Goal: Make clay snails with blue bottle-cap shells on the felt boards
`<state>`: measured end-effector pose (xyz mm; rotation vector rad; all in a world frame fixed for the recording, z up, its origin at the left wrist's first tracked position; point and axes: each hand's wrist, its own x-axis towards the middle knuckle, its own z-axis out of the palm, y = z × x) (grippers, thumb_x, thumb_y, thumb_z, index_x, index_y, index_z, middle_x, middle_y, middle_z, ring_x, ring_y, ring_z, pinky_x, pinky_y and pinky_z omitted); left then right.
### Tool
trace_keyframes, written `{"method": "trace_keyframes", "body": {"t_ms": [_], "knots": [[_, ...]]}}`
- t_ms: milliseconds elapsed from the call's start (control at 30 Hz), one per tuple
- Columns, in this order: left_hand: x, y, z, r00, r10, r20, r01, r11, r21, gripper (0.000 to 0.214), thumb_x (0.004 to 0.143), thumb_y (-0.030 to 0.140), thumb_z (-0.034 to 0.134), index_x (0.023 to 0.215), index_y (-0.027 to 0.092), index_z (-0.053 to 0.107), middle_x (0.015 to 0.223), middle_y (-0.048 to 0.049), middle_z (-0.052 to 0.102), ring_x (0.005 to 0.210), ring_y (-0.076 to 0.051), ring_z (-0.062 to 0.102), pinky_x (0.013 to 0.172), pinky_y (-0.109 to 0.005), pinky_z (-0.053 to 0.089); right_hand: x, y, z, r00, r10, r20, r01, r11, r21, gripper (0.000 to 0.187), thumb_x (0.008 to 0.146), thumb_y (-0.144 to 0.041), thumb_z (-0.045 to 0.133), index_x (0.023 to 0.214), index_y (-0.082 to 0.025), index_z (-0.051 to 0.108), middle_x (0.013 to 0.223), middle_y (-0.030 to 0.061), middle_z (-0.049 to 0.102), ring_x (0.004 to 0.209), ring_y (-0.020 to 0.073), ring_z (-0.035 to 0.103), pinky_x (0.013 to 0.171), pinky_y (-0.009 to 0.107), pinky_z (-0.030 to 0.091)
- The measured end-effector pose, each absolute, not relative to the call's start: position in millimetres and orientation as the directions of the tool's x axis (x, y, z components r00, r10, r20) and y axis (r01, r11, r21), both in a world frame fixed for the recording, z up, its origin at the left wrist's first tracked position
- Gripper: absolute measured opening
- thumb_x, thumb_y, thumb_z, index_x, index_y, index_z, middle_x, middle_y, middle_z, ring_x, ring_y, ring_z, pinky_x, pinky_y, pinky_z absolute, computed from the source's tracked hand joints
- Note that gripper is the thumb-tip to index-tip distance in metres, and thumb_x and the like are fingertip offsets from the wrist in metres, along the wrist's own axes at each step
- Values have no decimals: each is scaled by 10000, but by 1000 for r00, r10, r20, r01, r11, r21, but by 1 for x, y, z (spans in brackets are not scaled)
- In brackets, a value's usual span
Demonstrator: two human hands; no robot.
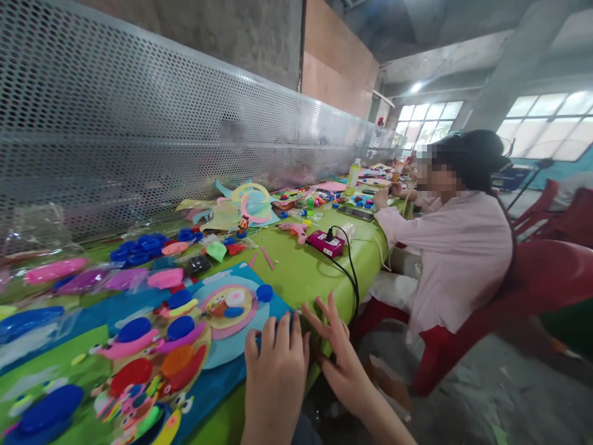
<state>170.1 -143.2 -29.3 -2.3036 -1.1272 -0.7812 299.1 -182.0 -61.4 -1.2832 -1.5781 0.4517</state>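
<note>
My left hand [278, 355] rests palm down at the near edge of the blue sheet [217, 380], fingers slightly bent and a little apart. Just beyond its fingertips is a pale blue round piece [245, 330] with a pink and yellow picture of clay on it. A blue round lid [264, 293] lies by its rim. To the right, my right hand [338, 340] is over the table's edge with fingers spread, its forefinger close to my left fingertips. A tiny whitish bit shows between them, too small to name. Neither hand visibly grips anything.
Clay snails with coloured lids [134, 330] crowd the left. Behind lie bagged clay [83, 279], blue rings [143, 247] and a pink glue gun [296, 230]. A purple power strip [325, 243] trails black cable over the edge. A seated person [454, 247] works farther right.
</note>
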Motion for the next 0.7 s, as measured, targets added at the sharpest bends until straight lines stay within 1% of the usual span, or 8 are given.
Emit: {"method": "trace_keyframes", "body": {"t_ms": [67,167,367,433,500,567,633,700], "knots": [[172,-144,-30,502,557,661,821,-548,-160,282,916,245,388,1115,168,573,1031,-40,634,966,-227,518,834,-436,313,300,-181,-62,98,874,475,488,374,-789,877,729,-4,334,1394,-320,-141,1389,9,387,1347,184,188,1023,508,147],[174,-145,-32,499,551,669,828,-530,-181,303,922,244,368,1142,153,556,1048,-51,631,972,-235,510,844,-451,304,300,-178,-63,129,863,488,518,361,-776,853,746,1,329,1398,-322,-116,1334,0,462,1322,176,251,1012,478,169],[178,-148,-40,502,535,679,837,-499,-225,333,935,224,312,1130,111,557,1102,-74,616,1062,-245,447,873,-457,246,299,-178,-60,99,869,484,624,325,-711,872,720,20,327,1402,-290,-120,1312,0,486,1322,186,244,994,458,161],[179,-149,-42,500,537,679,839,-493,-228,340,938,257,312,1144,119,546,1112,-55,614,1098,-234,417,948,-464,180,300,-180,-60,89,877,473,635,316,-705,873,721,18,322,1399,-285,-135,1312,-1,486,1324,184,240,997,458,151],[179,-149,-43,503,535,678,839,-490,-235,354,930,256,311,1189,120,510,1185,-48,576,1134,-222,389,1030,-460,57,302,-181,-59,79,884,460,642,308,-702,871,724,13,322,1397,-273,-151,1326,8,470,1323,182,243,1002,455,143],[176,-152,-43,481,539,691,855,-462,-235,404,915,255,310,1256,80,435,1290,-83,487,1175,-215,363,1063,-439,-58,304,-182,-57,68,884,463,659,309,-685,860,736,4,322,1395,-256,-165,1351,25,439,1317,182,256,1002,448,146],[171,-158,-45,435,523,733,880,-421,-222,484,899,297,309,1290,18,367,1341,-141,411,1194,-219,357,1071,-427,-97,306,-184,-51,54,878,475,700,306,-645,842,752,-6,321,1393,-236,-174,1376,42,405,1311,186,262,1000,443,150],[164,-165,-49,392,513,763,899,-388,-201,525,890,316,287,1288,-21,349,1335,-175,405,1191,-218,367,1079,-420,-94,307,-185,-44,16,878,479,767,296,-569,838,747,-1,324,1397,-216,-159,1384,49,393,1313,200,241,995,447,143]]}}
